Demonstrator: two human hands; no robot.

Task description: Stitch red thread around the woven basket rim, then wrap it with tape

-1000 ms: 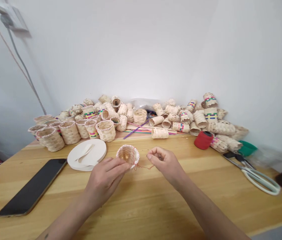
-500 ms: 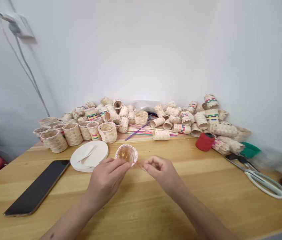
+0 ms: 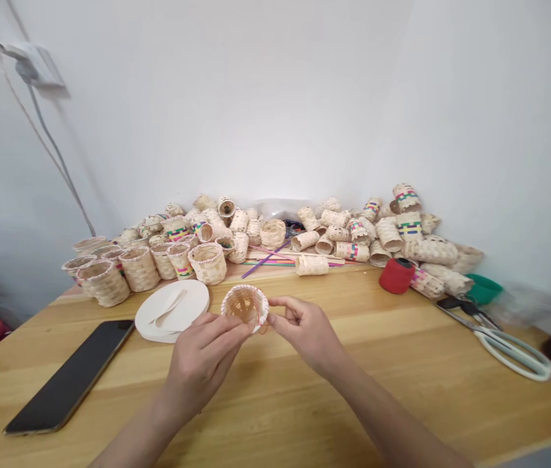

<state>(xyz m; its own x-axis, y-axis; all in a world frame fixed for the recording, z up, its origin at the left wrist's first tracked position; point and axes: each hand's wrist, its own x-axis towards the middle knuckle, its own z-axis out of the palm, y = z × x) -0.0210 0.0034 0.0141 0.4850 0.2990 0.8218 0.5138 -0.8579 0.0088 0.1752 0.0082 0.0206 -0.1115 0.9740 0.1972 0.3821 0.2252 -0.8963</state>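
A small woven bamboo basket [image 3: 244,300], its mouth tilted towards me, has a white rim wrapped with red-and-white stitching. My left hand [image 3: 209,354] pinches its near rim between thumb and fingers. At the basket's right side, my right hand [image 3: 304,328] has thumb and forefinger closed against the rim. Thin red thread [image 3: 263,327] loops at the right of the rim, and a strand crosses the inside of the mouth. Whether a needle is in the right fingers is too small to see.
A white tape roll [image 3: 172,311] and a phone [image 3: 73,376] lie left. Rimmed baskets [image 3: 104,281] stand behind. More woven baskets [image 3: 338,218] are heaped along the wall. Right are a red thread spool [image 3: 396,275], scissors [image 3: 509,348] and a green dish [image 3: 484,289].
My right hand has moved left, from pulling the thread beside the basket to touching the rim. The thread has gone slack and looped. My left hand still holds the basket.
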